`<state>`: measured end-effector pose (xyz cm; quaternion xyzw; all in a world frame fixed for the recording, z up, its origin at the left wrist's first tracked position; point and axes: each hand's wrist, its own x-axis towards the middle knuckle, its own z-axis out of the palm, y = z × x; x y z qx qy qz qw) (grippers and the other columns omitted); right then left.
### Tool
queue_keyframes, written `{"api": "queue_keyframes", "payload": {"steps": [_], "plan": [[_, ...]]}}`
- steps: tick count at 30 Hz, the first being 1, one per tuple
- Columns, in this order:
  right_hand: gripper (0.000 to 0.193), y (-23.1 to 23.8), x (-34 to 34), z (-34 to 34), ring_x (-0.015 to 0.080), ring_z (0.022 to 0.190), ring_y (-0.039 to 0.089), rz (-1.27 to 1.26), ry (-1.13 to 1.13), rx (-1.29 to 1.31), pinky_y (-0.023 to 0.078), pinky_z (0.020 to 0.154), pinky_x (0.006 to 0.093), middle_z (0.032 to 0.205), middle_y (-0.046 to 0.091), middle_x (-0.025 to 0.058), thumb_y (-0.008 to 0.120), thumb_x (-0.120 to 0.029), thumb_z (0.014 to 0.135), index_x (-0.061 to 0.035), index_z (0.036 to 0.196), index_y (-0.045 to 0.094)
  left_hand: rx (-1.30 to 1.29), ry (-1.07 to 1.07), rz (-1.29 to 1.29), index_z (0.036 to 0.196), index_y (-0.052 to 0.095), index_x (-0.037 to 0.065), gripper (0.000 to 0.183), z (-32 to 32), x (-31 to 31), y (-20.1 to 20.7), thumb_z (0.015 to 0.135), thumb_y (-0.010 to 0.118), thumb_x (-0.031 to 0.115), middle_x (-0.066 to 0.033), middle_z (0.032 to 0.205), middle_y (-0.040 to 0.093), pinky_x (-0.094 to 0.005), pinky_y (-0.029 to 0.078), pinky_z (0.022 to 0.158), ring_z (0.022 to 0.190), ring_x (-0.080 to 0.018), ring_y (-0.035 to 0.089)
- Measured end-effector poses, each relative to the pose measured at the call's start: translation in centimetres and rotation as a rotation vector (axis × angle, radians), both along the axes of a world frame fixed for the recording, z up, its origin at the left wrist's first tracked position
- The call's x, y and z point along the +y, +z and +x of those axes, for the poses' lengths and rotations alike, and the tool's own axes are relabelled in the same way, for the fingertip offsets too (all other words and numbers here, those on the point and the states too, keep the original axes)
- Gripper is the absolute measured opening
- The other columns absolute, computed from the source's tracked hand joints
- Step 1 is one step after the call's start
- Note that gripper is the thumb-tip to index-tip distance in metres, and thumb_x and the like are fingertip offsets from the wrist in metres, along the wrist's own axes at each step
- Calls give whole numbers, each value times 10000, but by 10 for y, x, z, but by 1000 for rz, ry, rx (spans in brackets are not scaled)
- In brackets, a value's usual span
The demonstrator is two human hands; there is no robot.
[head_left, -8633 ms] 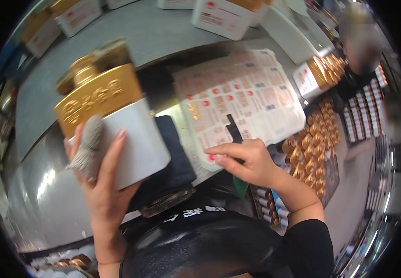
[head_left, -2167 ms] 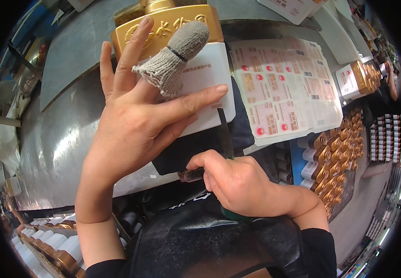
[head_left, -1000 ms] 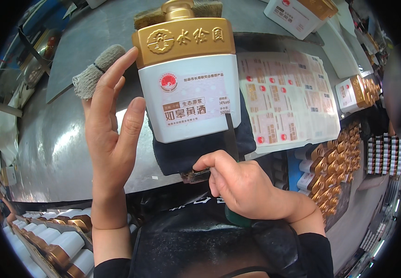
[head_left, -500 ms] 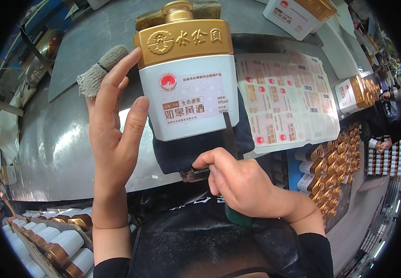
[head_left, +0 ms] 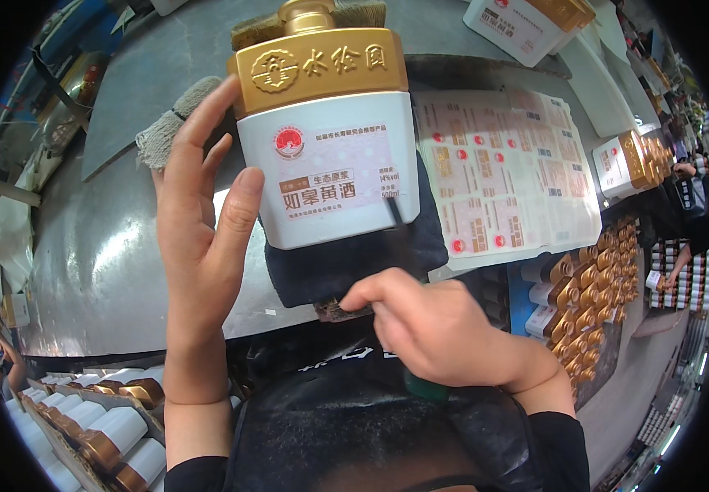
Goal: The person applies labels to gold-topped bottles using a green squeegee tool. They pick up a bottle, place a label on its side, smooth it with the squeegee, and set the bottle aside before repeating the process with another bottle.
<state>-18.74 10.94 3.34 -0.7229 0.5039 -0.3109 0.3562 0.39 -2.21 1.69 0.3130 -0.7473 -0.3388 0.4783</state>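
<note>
A white bottle with a gold shoulder and neck [head_left: 330, 164] leans face up on a folded dark cloth [head_left: 354, 271]. On its front is a pinkish label [head_left: 338, 174] with a round red emblem. My left hand [head_left: 207, 205] has its fingers spread, with index finger and thumb against the bottle's left edge. My right hand [head_left: 428, 324] is closed around a scraper with a narrow dark blade [head_left: 394, 211] and a green handle. Its blade tip lies at the label's lower right, and motion smears the lower blade. My fingers cover most of the handle.
Right of the bottle lies a label sheet [head_left: 510, 180]. A grey knit roll [head_left: 178, 123] sits to the left, and a wooden brush-like block [head_left: 362, 15] props the bottle's neck end. Stacked gold-and-white bottles [head_left: 584, 303] stand right; more lie in a box [head_left: 120, 430] lower left.
The scraper's blade tip has shifted slightly left on the label, and the bottle has slid a little left and up. My left hand stays against the bottle's edge.
</note>
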Motion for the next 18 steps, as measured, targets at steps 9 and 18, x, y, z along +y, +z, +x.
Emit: {"api": "queue_keyframes", "payload": {"steps": [9, 18], "plan": [[207, 4, -56, -33, -22, 599, 428, 18, -390, -312, 339, 473, 132, 721, 463, -69, 711, -111, 877, -66, 909, 511, 102, 8, 211, 1524, 201, 39, 854, -21, 17, -6, 842, 701, 153, -217, 1436, 399, -373, 424, 1045, 1310, -282, 445], [272, -5, -63, -32, -36, 588, 428, 114, -371, -335, 342, 460, 120, 730, 476, -73, 741, -141, 868, -82, 855, 476, 183, -8, 205, 1507, 267, 27, 796, -21, 16, -13, 850, 700, 147, -195, 1481, 363, -389, 426, 1053, 1301, -284, 457]]}}
